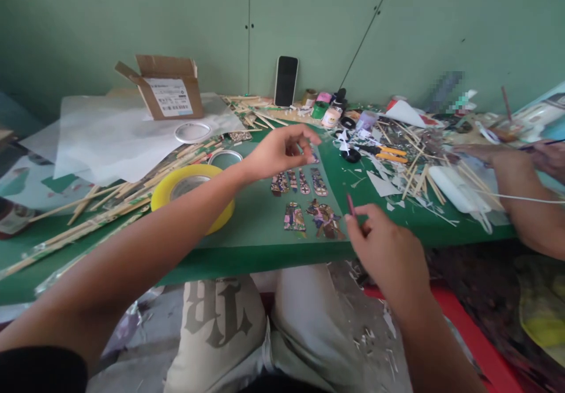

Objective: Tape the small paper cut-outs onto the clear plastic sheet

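Note:
My left hand (pixel 282 152) is over the far end of a translucent sheet (pixel 256 216), its fingers curled toward the thumb. A patterned piece shows at its fingertips; I cannot tell whether it is held or lies below. Just nearer lie several narrow, colourful patterned pieces (pixel 304 182) in a row. Closer to the table edge are a wider patterned piece (pixel 293 216) and an irregular patterned cutout (pixel 325 219). My right hand (pixel 391 252), at the sheet's right side, is closed on a thin dark-reddish stick (pixel 350 205) pointing up; its lower part is hidden.
A yellow tape roll (pixel 161 196) lies under my left forearm, near wooden sticks (pixel 132 199). Behind stand a cardboard box (pixel 174 96), a phone (pixel 286 81) and small jars (pixel 331 116). Orange-handled pliers (pixel 391 154) and scraps lie right, beside another person's arm (pixel 525 199).

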{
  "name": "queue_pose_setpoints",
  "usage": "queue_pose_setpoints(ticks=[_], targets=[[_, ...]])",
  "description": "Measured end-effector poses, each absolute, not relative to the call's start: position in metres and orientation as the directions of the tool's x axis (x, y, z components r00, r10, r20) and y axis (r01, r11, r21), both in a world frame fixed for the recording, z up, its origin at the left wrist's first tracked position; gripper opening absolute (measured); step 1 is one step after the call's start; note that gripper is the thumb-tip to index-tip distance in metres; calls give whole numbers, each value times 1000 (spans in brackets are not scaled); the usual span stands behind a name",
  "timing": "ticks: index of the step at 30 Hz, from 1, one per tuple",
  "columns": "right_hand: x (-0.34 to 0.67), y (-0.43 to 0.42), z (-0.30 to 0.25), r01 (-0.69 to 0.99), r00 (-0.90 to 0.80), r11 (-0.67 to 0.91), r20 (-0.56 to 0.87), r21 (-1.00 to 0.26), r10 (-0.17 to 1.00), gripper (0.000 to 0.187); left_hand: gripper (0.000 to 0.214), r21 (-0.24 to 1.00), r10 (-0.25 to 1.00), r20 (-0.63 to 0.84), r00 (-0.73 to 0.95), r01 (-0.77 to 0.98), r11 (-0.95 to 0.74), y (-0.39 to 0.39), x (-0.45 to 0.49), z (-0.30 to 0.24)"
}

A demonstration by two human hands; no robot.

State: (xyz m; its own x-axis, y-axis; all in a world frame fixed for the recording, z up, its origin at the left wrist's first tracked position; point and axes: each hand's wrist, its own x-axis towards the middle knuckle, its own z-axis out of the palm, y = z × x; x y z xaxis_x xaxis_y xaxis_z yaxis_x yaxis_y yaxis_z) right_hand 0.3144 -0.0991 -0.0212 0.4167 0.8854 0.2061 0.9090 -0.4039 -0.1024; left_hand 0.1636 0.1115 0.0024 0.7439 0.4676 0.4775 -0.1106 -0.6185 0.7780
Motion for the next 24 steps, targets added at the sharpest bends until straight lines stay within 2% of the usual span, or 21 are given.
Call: queue_pose_setpoints(ticks=[3,7,9,11,13,15,17,20,24], targets=[[363,-75,-37,877,475,-478,211,-43,854,21,27,799,516,514,685,-164,-578,113,162,7],[396,-51,-52,900,432,-434,225,-42,873,23,28,822,564,505,654,-167,-544,110,159,12],[399,-41,-47,923,383,-348,305,-164,872,27,28,842,587,473,657,-142,-520,107,159,13],[394,-28,-34,907,312,-140,410,-397,857,32,28,860,611,431,664,-97,-501,104,159,14],[382,-10,-17,768,226,148,480,-623,847,37,27,867,621,401,673,-60,-495,103,160,14],[366,12,-2,618,141,336,521,-711,842,38,27,867,620,389,682,-43,-496,102,161,14],[351,32,7,543,93,430,561,-721,822,31,28,868,626,381,681,-31,-495,102,162,14],[336,51,8,524,112,525,665,-671,738,21,31,874,656,382,651,-23,-486,103,162,13],[338,60,8,494,192,637,788,-592,584,14,38,930,735,299,608,-12,-368,110,160,8]])
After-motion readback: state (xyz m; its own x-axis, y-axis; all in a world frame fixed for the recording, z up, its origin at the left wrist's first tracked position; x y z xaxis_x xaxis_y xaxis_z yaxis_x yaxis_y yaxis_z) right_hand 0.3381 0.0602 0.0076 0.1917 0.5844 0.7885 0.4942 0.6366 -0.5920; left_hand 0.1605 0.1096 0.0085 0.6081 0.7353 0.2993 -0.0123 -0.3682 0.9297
